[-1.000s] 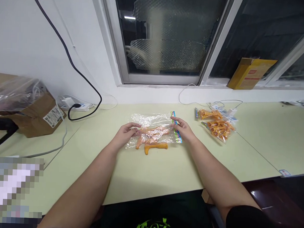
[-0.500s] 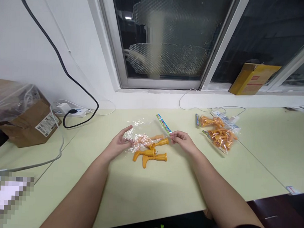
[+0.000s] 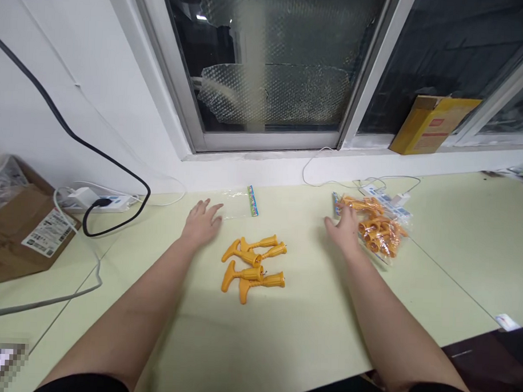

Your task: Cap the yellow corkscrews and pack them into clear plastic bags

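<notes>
On the table lie several orange-yellow T-handled tools (image 3: 252,274) with ribbed barrels; a small metal tip shows at some barrel ends. Behind them, flat on the tabletop, is a clear plastic bag (image 3: 235,205) with a colourful printed header strip at its right end. My left hand (image 3: 203,223) is at the bag's left end, open, fingers spread. Over to the right, my right hand (image 3: 345,228) reaches to a filled clear bag (image 3: 362,206) of the same tools, thumb apart from the fingers. Whether its fingertips touch that bag I cannot tell.
A second filled bag (image 3: 382,235) lies just right of my right hand. Behind it is a power strip (image 3: 384,197) with a white plug. At the left stand a cardboard box (image 3: 33,228), another power strip (image 3: 124,202) and cables. A yellow carton (image 3: 433,127) leans on the windowsill.
The clear bag, earlier above the tools between both hands, now lies flat behind them. My right hand has let go of its header strip and moved right to the filled bags.
</notes>
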